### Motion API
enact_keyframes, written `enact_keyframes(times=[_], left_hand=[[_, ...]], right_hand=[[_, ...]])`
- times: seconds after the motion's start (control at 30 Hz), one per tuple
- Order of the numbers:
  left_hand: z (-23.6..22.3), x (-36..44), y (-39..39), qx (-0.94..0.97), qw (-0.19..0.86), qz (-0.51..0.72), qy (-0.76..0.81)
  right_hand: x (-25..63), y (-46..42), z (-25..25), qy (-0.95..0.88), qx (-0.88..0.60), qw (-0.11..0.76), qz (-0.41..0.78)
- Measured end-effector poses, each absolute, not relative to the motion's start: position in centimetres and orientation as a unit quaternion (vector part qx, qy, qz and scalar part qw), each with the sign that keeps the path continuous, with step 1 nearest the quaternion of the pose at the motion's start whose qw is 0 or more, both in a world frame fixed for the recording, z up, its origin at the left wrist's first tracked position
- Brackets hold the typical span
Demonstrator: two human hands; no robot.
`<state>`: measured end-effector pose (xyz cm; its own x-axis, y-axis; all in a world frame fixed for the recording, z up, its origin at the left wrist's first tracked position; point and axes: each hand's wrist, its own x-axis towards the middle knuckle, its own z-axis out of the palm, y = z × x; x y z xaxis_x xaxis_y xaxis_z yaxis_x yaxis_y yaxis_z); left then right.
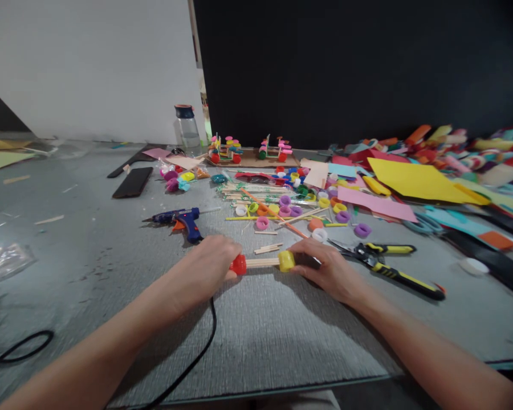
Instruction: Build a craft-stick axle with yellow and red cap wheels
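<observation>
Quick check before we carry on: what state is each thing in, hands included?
Left hand: closed on red bottle cap
Right hand: gripping yellow bottle cap
Wooden sticks: bridging both caps
Glue gun: lying on its side
Yellow-and-black pliers: lying, handles spread
Water bottle: upright, lidded, partly filled
Black phone: lying flat
Blue-handled scissors: can't tell whether open

A craft workshop, I'd say: glue gun [188, 221], pliers [373, 261], coloured paper [423, 179] and loose bottle caps [316, 225] (so many!) across a grey table [282, 341]
</observation>
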<state>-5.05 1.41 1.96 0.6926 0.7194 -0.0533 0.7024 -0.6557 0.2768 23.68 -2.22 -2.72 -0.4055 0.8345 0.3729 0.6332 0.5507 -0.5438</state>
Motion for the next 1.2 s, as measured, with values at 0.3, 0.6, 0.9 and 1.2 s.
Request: enact_keyframes(times=[0.3,0.6,0.9,1.2], left_hand=[[3.2,-4.5,1.4,0.908,0.098,-0.047,0.404],[2.5,-1.0,1.3,0.908,0.127,0.010,0.398],[3.0,-0.1,2.8,0.891,0.240,-0.030,0.384],[3.1,-0.1,3.4,0.860,0.329,-0.046,0.386]], right_hand=[[23.6,-2.2,-2.9,-0.820,-0.450,0.316,0.163],[23.3,-2.4,-2.8,-0.824,-0.442,0.316,0.160],[23.0,-2.5,-2.8,-0.841,-0.416,0.316,0.143],[23.1,-2.3,-3.2,-0.857,-0.380,0.328,0.114]])
